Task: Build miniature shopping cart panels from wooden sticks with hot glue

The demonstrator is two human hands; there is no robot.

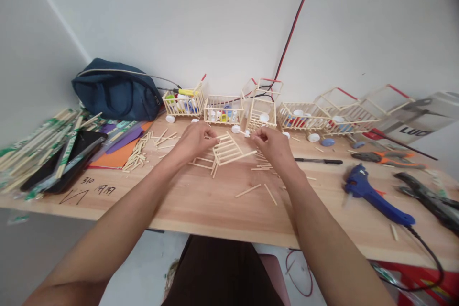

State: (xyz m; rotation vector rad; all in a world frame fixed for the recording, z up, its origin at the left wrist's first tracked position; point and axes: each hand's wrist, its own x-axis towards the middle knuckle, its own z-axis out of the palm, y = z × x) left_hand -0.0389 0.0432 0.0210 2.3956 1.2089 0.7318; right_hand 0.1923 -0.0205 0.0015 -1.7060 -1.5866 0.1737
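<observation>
My left hand [198, 139] is closed in a pinch at the upper left edge of a small slatted frame [229, 150] made of thin wooden sticks. The frame is tilted above the table, and more joined sticks [203, 162] show below its left side. To the right, my right hand [270, 142] is closed, thumb against fingers, beside a white wheel [247, 134]. What sits between those fingertips is too small to make out. Loose cut sticks [263, 166] lie under and around my right hand.
Several miniature stick carts [303, 117] line the wall. A blue glue gun [375, 196], pliers [389, 158] and a black pen [318, 160] lie right. Left are a blue bag [116, 91], bundled sticks [43, 153] and a cut-stick pile [138, 155].
</observation>
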